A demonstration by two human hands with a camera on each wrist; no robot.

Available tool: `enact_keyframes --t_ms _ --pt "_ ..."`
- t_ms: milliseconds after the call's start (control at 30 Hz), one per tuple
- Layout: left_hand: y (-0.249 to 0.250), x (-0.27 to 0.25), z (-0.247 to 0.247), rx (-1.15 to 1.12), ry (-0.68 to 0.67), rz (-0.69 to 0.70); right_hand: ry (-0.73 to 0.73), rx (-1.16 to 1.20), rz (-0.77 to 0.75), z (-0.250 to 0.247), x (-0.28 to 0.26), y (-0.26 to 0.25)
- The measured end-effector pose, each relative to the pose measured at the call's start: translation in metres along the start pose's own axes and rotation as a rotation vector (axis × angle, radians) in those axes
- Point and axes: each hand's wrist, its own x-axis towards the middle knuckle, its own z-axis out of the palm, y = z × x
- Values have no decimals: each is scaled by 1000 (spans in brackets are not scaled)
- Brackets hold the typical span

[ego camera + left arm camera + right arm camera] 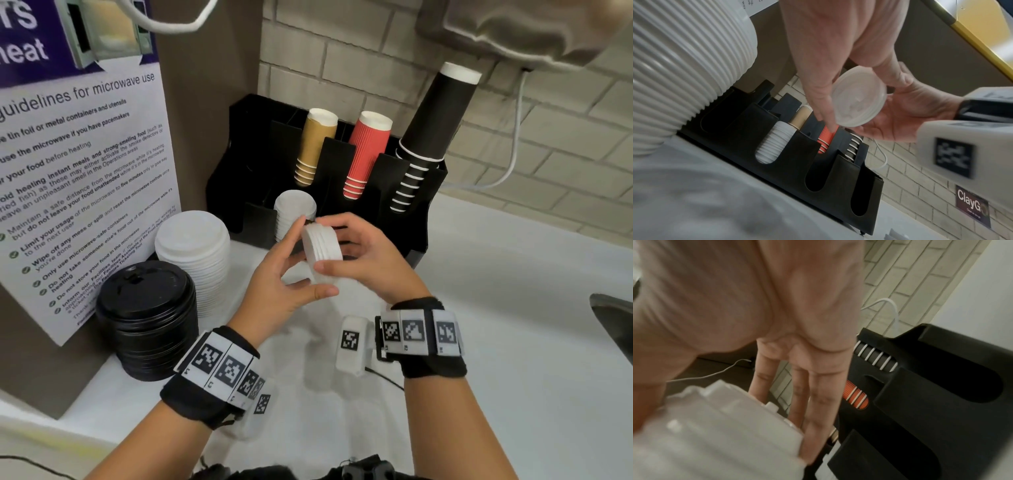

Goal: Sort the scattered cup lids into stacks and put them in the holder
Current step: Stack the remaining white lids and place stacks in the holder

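Note:
Between both hands I hold a small stack of white lids (322, 253) on its side, just in front of the black holder (239, 164). My left hand (294, 265) grips it from the left with thumb below and fingers above. My right hand (356, 253) pinches it from the right. The left wrist view shows the stack's round face (859, 99) above the holder's empty front slots (818, 177). In the right wrist view the stack (715, 434) lies against my fingers (818, 402). A matching pile of small white lids (293, 212) sits in a front slot.
A tall stack of large white lids (195, 253) and a stack of black lids (147, 318) stand on the counter at left, beside a poster panel (78, 171). Tan (315, 147), red (368, 154) and black cups (431, 130) fill the holder's back slots. A sink edge (613, 325) is at right.

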Motion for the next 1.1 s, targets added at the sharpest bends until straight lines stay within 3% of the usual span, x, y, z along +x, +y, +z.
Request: enact_keyframes --t_ms 100,200,433,567,867,1100 --pt "0 2 -2 54 83 -35 141 -50 -66 -12 36 -5" --pt "0 3 -5 151 116 -11 232 -243 -126 -20 83 -7" --pt "1 4 -9 139 68 -44 -87 -760 -21 -4 155 10" --pt "0 3 -13 152 72 -56 -180 -860 -1 6 165 14" --pt "-4 6 -19 195 74 -63 -239 -1138 16 25 154 17" --pt "-6 8 -18 175 64 -65 -146 -1455 35 52 141 31"
